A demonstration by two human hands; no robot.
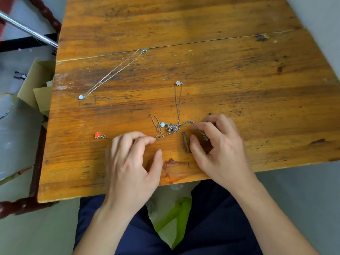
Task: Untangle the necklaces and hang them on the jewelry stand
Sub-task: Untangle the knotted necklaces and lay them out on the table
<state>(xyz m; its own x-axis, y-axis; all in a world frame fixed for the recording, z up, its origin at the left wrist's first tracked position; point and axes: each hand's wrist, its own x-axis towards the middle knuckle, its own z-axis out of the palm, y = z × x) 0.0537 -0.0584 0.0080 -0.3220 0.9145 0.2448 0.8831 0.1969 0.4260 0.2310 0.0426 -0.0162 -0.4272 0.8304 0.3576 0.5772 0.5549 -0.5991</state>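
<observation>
Where the knot lies: the tangled necklaces point(171, 127) sit bunched on the wooden worktop point(220, 61) near its front edge, right between the two hands.
Left hand point(132, 159): low over the worktop, fingers bent, index fingertip down on the chain running out of the knot's left side. The thumb stands apart, so I cannot tell whether that chain is truly gripped.
Right hand point(219, 150): fingers curled over the chain leaving the knot's right side. The chain slips in behind the index finger and comes out again below it, with the clasp end between finger and thumb. The thumb is off the index.
Red pendant point(97, 135): flat on the worktop just left of the left hand, its chain going in under those fingers.
Flower pendant point(178, 83): further back, with two thin strands running straight from it into the knot.
Square pale pendant point(162, 124): touching the knot's left side, a small loop of chain beside it.
Loose necklace point(110, 76): well apart at the back left, stretched out diagonally, pale pendant at the near end, clasp at the far end.
Cardboard box point(35, 80): off the worktop's left edge, flaps open.
</observation>
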